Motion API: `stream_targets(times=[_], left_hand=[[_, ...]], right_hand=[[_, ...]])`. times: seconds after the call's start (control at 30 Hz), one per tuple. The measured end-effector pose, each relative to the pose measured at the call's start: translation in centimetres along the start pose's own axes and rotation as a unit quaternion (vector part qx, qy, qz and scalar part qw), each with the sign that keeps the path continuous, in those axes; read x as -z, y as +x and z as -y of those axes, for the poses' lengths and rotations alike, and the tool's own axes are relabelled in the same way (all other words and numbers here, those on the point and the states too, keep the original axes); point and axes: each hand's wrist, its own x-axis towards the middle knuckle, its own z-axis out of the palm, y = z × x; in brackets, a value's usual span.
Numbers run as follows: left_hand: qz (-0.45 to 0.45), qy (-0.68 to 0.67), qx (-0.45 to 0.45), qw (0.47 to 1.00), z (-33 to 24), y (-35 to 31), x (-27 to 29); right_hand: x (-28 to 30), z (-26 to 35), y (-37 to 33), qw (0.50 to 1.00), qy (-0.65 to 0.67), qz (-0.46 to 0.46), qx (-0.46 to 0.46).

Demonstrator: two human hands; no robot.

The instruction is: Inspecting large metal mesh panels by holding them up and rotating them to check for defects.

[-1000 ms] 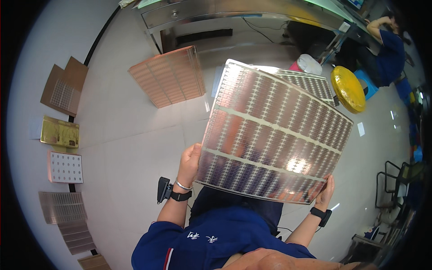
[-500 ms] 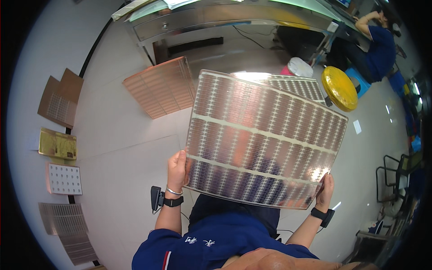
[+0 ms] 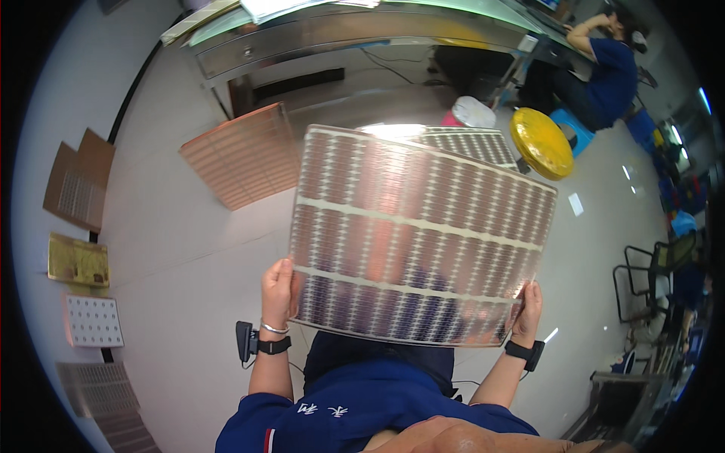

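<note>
I hold a large, shiny copper circuit-board panel in front of me, slightly turned, with rows of small repeated shapes and pale bands across it. My left hand grips its lower left edge, thumb on the face. My right hand grips the lower right edge. The fingers behind the panel are hidden. Behind its top edge shows part of another patterned panel; what supports that one is hidden. Left of it, a copper-coloured panel with a grid of lines stands tilted on the floor.
A metal desk spans the far side. At right are a yellow-covered stool, a white-topped stool and a seated person. A black-framed chair stands farther right. Several panels, one gold, lean along the left wall.
The whole scene has shifted left in the view. The held panel sits a little less tilted, its right side slightly higher; both hands keep their grip.
</note>
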Motion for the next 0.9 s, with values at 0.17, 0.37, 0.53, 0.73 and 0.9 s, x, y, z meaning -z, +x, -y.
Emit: stream_targets(times=[0.17, 0.37, 0.53, 0.73, 0.9], left_hand=[[-0.021, 0.038, 0.016, 0.999, 0.1, 0.4, 0.2], [-0.043, 0.08, -0.008, 0.996, 1.5, 1.0, 0.9], [-0.057, 0.086, -0.007, 0.995, 2.7, 1.2, 1.8], [-0.067, 0.093, -0.011, 0.993, 4.0, 1.6, 3.0], [-0.065, 0.091, -0.014, 0.994, 4.0, 1.6, 3.5]], right_hand=[[-0.9, 2.1, -0.5, 0.999, -0.017, 0.037, 0.023], [-1.2, 3.5, -1.1, 0.995, -0.011, 0.093, 0.022], [-1.8, 4.6, -1.2, 0.989, -0.05, 0.127, 0.049], [-2.0, 5.1, -1.5, 0.984, -0.095, 0.138, 0.055], [-2.1, 5.0, -1.5, 0.984, -0.087, 0.146, 0.055]])
